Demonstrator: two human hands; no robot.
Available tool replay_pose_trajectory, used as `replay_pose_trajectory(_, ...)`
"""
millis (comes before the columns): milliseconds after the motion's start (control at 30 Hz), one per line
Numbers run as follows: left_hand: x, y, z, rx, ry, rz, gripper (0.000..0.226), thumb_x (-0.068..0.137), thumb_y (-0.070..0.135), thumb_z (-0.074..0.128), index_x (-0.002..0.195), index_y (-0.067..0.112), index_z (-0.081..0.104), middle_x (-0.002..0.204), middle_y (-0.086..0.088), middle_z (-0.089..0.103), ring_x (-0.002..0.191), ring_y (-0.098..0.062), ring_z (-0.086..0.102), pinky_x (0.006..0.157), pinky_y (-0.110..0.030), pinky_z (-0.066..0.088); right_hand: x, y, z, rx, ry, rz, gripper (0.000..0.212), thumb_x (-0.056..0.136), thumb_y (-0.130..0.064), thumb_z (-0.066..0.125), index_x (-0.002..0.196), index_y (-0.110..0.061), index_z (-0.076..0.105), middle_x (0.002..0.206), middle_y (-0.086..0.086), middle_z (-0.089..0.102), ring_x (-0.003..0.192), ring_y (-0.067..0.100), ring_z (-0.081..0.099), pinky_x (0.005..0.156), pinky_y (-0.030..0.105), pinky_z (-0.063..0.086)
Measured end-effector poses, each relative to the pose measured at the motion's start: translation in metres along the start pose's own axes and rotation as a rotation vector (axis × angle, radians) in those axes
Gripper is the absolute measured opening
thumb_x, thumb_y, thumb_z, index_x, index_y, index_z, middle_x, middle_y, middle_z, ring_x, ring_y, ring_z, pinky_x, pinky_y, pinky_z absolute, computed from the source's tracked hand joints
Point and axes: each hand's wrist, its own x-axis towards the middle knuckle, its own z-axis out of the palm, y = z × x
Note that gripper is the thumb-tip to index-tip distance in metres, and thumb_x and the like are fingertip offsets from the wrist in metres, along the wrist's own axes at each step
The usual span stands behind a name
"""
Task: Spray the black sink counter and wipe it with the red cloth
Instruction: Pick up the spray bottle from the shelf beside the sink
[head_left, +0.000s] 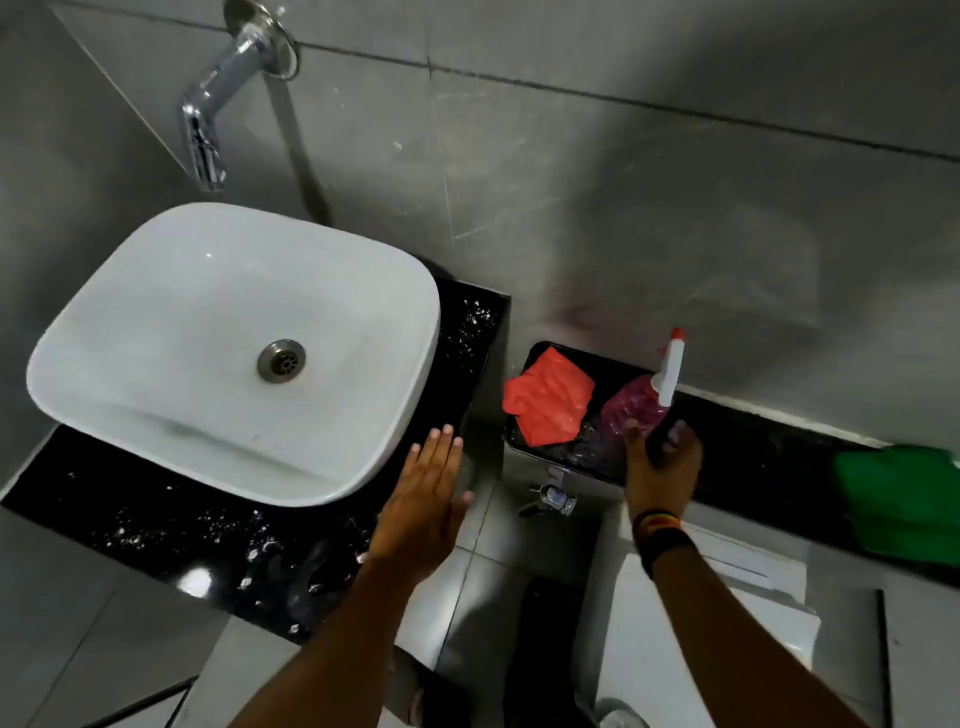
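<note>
The black sink counter (171, 525) carries a white basin (156, 332) and is flecked with white specks. The red cloth (548, 397) lies crumpled on a lower black ledge (753, 441) to the right. Beside it stands a spray bottle (636, 410) with pink liquid and a white, red-tipped nozzle. My right hand (662, 467) wraps around the bottle's lower part. My left hand (423, 512) hovers flat, fingers apart, over the counter's right front corner, holding nothing.
A chrome tap (208, 119) juts from the grey tiled wall above the basin. A green cloth (901, 499) lies at the ledge's right end. A small chrome valve (556, 496) sits under the ledge. A white toilet tank (717, 603) stands below.
</note>
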Motion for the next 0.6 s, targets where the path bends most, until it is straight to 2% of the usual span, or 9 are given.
replay_pose_trajectory(100,0.005,-0.007,0.006,-0.012,0.055,-0.002,0.063,0.109,0.037,0.031,0.164,0.009,0.018,0.174,-0.009,0.014,0.162,-0.023,0.009,0.131,-0.043,0.009,0.037,-0.01,-0.002,-0.016,-0.034,-0.069,0.074,0.084,-0.029,0.084,0.144,-0.009,0.046,0.143,0.015,0.056,0.13,0.026,0.057,0.111,0.041,0.048)
replay_pose_trajectory(167,0.004,-0.007,0.009,0.053,0.049,-0.002,0.063,0.109,0.033,0.031,0.164,0.008,0.016,0.173,-0.012,0.015,0.161,-0.025,0.01,0.13,-0.046,0.013,0.059,-0.019,0.002,-0.035,-0.088,-0.137,0.076,0.08,-0.037,0.084,0.141,-0.009,0.048,0.133,0.01,0.062,0.112,0.003,0.064,0.099,0.021,0.054)
replay_pose_trajectory(233,0.004,-0.004,0.008,0.102,0.029,-0.005,0.062,0.108,0.031,0.031,0.163,0.005,0.019,0.173,-0.014,0.016,0.161,-0.027,0.012,0.129,-0.047,0.016,0.073,-0.025,0.01,-0.06,-0.124,-0.264,0.075,0.077,-0.044,0.08,0.136,-0.01,0.05,0.117,0.002,0.064,0.09,-0.016,0.062,0.08,0.003,0.049)
replay_pose_trajectory(300,0.004,-0.004,0.006,0.097,0.045,-0.013,0.061,0.108,0.03,0.031,0.162,0.004,0.023,0.172,-0.013,0.019,0.16,-0.028,0.015,0.128,-0.048,0.018,0.079,-0.028,0.017,-0.086,-0.156,-0.38,0.057,0.086,-0.03,0.077,0.135,-0.013,0.053,0.111,-0.002,0.062,0.089,-0.009,0.061,0.084,0.006,0.049)
replay_pose_trajectory(367,0.005,-0.004,0.004,0.077,0.039,-0.019,0.06,0.107,0.029,0.031,0.162,0.004,0.025,0.172,-0.013,0.021,0.16,-0.028,0.017,0.128,-0.048,0.02,0.083,-0.035,0.024,-0.019,-0.137,-0.412,0.037,0.094,-0.017,0.069,0.127,-0.029,0.056,0.111,0.003,0.064,0.098,0.005,0.062,0.089,0.014,0.052)
replay_pose_trajectory(433,0.004,-0.002,0.004,0.046,0.035,-0.021,0.06,0.107,0.029,0.031,0.162,0.005,0.024,0.172,-0.012,0.02,0.16,-0.026,0.016,0.129,-0.048,0.019,0.077,-0.046,0.029,0.113,-0.078,-0.371,0.034,0.097,-0.014,0.063,0.118,-0.041,0.058,0.106,0.005,0.068,0.096,0.008,0.064,0.089,0.023,0.056)
replay_pose_trajectory(467,0.004,-0.003,0.004,0.03,0.031,-0.025,0.06,0.108,0.03,0.03,0.163,0.006,0.022,0.173,-0.011,0.018,0.161,-0.025,0.014,0.129,-0.047,0.018,0.074,-0.052,0.029,0.165,-0.068,-0.347,0.034,0.097,-0.015,0.062,0.121,-0.04,0.061,0.105,-0.001,0.07,0.095,0.005,0.066,0.089,0.023,0.056)
replay_pose_trajectory(533,0.004,-0.005,0.007,0.013,0.011,-0.035,0.061,0.108,0.031,0.028,0.164,0.009,0.017,0.174,-0.008,0.014,0.162,-0.022,0.009,0.13,-0.044,0.015,0.067,-0.058,0.015,0.182,-0.122,-0.321,0.036,0.096,-0.02,0.063,0.133,-0.019,0.064,0.105,-0.009,0.07,0.093,-0.001,0.068,0.085,0.018,0.056)
replay_pose_trajectory(600,0.004,-0.007,0.009,0.039,-0.001,-0.038,0.061,0.109,0.032,0.026,0.165,0.011,0.012,0.175,-0.007,0.009,0.162,-0.02,0.006,0.13,-0.042,0.011,0.059,-0.056,-0.006,0.109,-0.244,-0.296,0.044,0.096,-0.031,0.064,0.132,-0.006,0.062,0.108,-0.004,0.074,0.093,0.009,0.071,0.08,0.021,0.059)
